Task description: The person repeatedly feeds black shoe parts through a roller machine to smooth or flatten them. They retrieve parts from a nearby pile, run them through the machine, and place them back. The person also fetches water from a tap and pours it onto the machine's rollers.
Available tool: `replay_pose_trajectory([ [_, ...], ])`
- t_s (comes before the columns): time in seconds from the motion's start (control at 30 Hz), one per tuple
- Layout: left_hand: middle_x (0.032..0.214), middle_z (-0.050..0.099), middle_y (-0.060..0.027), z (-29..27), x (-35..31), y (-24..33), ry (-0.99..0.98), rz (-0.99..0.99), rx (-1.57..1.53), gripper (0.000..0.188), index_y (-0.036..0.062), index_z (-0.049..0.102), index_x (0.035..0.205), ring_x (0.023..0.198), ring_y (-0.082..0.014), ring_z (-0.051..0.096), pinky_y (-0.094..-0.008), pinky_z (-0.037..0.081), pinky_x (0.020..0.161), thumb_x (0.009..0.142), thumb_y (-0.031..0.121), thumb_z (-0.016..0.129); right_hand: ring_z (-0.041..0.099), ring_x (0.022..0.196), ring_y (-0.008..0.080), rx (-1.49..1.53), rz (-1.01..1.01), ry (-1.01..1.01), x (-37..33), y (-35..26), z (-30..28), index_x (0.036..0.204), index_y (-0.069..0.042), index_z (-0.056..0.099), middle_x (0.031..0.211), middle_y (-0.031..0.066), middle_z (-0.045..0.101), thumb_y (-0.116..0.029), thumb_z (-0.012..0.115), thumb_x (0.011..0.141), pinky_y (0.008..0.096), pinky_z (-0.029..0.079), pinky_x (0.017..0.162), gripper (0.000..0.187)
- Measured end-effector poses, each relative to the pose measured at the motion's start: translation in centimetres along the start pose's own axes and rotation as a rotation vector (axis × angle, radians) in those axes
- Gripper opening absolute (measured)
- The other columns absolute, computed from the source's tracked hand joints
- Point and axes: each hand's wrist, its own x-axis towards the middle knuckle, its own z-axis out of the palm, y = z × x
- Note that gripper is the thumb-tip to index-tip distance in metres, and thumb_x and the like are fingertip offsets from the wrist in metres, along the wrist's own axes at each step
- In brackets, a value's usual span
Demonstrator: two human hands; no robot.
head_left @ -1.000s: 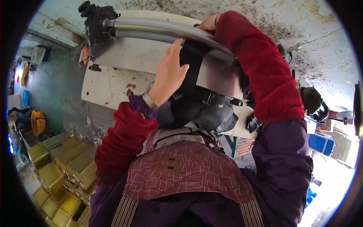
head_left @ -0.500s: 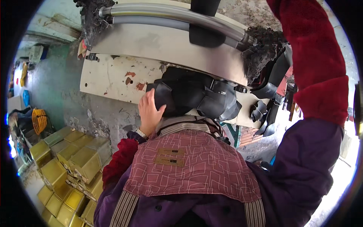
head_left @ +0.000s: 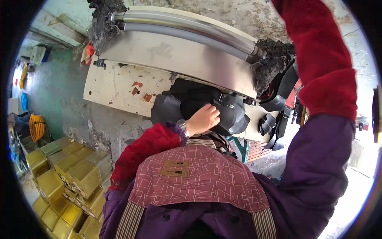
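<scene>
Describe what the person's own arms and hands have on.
Both forearms wear red, soft-looking sleeve covers over a dark purple garment's sleeves. On the left, a purple cuff shows past the red, then a shiny, pale band circles the wrist. The left hand is ungloved. The right hand is out of view.

The person wears a purple jacket (head_left: 308,167) with dark buttons (head_left: 166,218), red oversleeves (head_left: 327,69), and a dusty-pink apron (head_left: 199,187) patterned with irregular white outlined boxes, two tan label patches (head_left: 174,171) and striped straps (head_left: 130,220) left and right. A silvery wristband (head_left: 182,126) adjoins a purple cuff (head_left: 174,130); the left hand (head_left: 203,120) is gloveless.
</scene>
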Motion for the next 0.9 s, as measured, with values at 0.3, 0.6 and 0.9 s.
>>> replay_pose_trajectory([
  [0.3,0.073,0.058,-0.0124,-12.3,0.5,-1.0,0.467,-0.988,-1.091,0.031,-0.0031,0.051,0.103,0.062,-0.0152,0.056,-0.0278,0.044,0.056,0.075,0.008,0.059,0.06,0.084,0.029,0.576,-0.505,-0.886,-12.5,-10.3,7.0,0.094,-0.017,0.067,0.088,0.0124,0.065,-0.015,0.05,0.071,0.0398,0.046,0.071,0.029],
  [0.6,0.093,0.059,-0.0142,-12.6,6.3,-6.7,0.68,-0.728,-0.24,0.034,-0.0017,0.052,0.103,0.084,-0.029,0.058,-0.0339,0.046,0.071,0.071,0.005,0.061,0.06,0.08,0.0304,0.295,-0.204,-1.119,-14.7,-9.9,9.8,0.083,-0.012,0.067,0.081,0.0137,0.064,-0.016,0.052,0.069,0.0397,0.046,0.069,0.022],
  [0.9,0.078,0.047,-0.0056,-1.7,0.7,-0.1,0.013,-0.065,0.016,0.026,0.0045,0.054,0.088,0.081,-0.0211,0.048,-0.0337,0.042,0.071,0.065,0.013,0.063,0.057,0.077,0.0374,0.362,-0.4,-0.606,-6.3,-0.8,9.3,0.078,-0.003,0.064,0.075,0.0213,0.06,-0.041,0.064,0.063,0.0438,0.045,0.07,0.042],
])
